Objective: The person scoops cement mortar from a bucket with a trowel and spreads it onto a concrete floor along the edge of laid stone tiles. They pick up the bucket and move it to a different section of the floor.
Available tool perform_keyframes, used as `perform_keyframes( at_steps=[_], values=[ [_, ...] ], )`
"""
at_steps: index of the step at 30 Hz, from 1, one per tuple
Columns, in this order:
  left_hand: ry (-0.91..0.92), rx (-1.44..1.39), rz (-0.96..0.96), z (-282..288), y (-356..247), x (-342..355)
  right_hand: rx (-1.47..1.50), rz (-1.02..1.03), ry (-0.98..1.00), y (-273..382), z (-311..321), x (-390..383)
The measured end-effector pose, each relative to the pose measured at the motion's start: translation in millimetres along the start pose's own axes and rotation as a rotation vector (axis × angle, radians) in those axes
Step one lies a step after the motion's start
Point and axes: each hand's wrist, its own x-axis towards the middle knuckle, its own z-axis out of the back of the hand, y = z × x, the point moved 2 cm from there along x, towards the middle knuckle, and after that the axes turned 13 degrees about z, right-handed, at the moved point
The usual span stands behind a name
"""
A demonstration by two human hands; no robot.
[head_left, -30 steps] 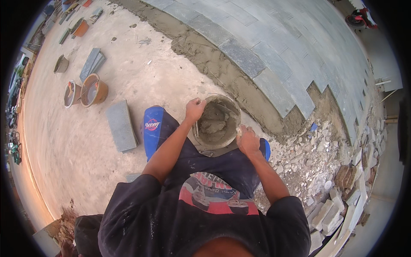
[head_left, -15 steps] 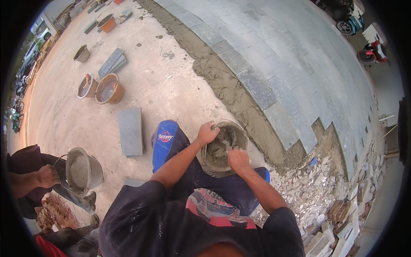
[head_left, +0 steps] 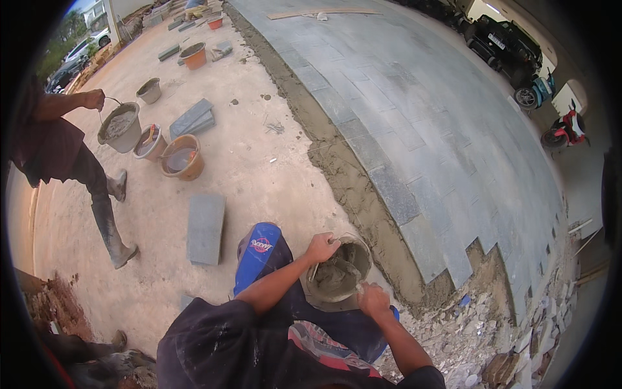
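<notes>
Between my knees is a grey bucket (head_left: 324,299) of wet mortar, tipped so its mouth faces up and away. My left hand (head_left: 322,247) is closed at its far-left rim, where the wire handle meets it. At the near-right rim, my right hand (head_left: 374,299) is closed round the handle of what looks like a mortar-coated trowel (head_left: 353,271); its blade dips into the bucket and is partly hidden by mortar. Just beyond the bucket runs a strip of wet mortar (head_left: 363,194) along the edge of the laid grey paving slabs (head_left: 421,129).
A co-worker at left carries a mortar bucket (head_left: 120,128) by its handle. Two water-filled buckets (head_left: 184,170), a slab stack (head_left: 206,227) and more slabs (head_left: 192,118) lie on the concrete floor. Broken rubble (head_left: 453,343) covers the right side. Parked motorbikes (head_left: 565,134) stand far right.
My right hand has moved from inside the bucket's mouth to its near-right rim. The co-worker has walked forward with the bucket. My view has tilted up.
</notes>
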Motion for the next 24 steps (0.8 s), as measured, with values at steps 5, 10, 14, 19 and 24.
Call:
perform_keyframes(
  at_steps=[5, 10, 14, 19, 24],
  values=[
    [-0.026, -0.024, -0.024, 5.6, -8.9, 2.6, 0.089, -0.203, 0.078, -42.7, -17.0, 39.7],
    [-0.093, -0.105, -0.060, 10.3, -7.8, 2.1, 0.437, 0.003, -0.013, -40.4, -116.8, 52.5],
    [-0.217, -0.082, -0.025, 22.2, 21.8, 7.5, 1.069, -0.246, 0.044, 11.5, -128.1, 42.7],
    [-0.226, -0.074, -0.032, 19.4, 18.4, 3.2, 1.246, -0.210, 0.001, 39.7, -95.6, 49.4],
    [-0.225, -0.084, 0.050, 24.4, 15.6, 7.8, 0.410, 0.112, -0.411, 7.4, -88.9, 35.8]
  ],
)
